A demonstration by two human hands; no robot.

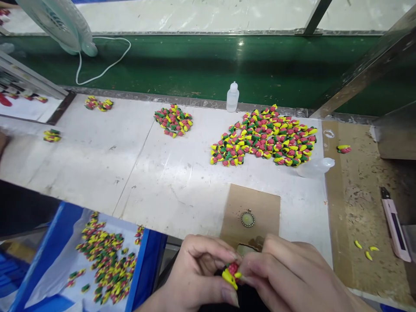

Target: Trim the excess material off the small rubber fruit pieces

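Note:
My left hand (201, 273) holds a small fruit-cluster charm (230, 277), with a bumpy red berry and a yellow banana showing, between thumb and fingers. Against its right side my right hand (279, 268) is closed in a pinch, its fingertips at a small yellow banana piece (238, 275) that touches the charm; most of that piece is hidden. Just beyond the hands, a brown cardboard sheet (260, 203) carries a round bead-rimmed pendant (248, 219) and a dark wet patch.
Beyond the cardboard lies a large heap of fruit charms (269, 134), with a smaller heap (174, 120) left of it. One clear bottle (232, 97) stands upright; another (316, 167) lies tipped. At right are loose bananas (368, 255) and a pink cutter (394, 225). A blue bin (138, 268) holds more charms.

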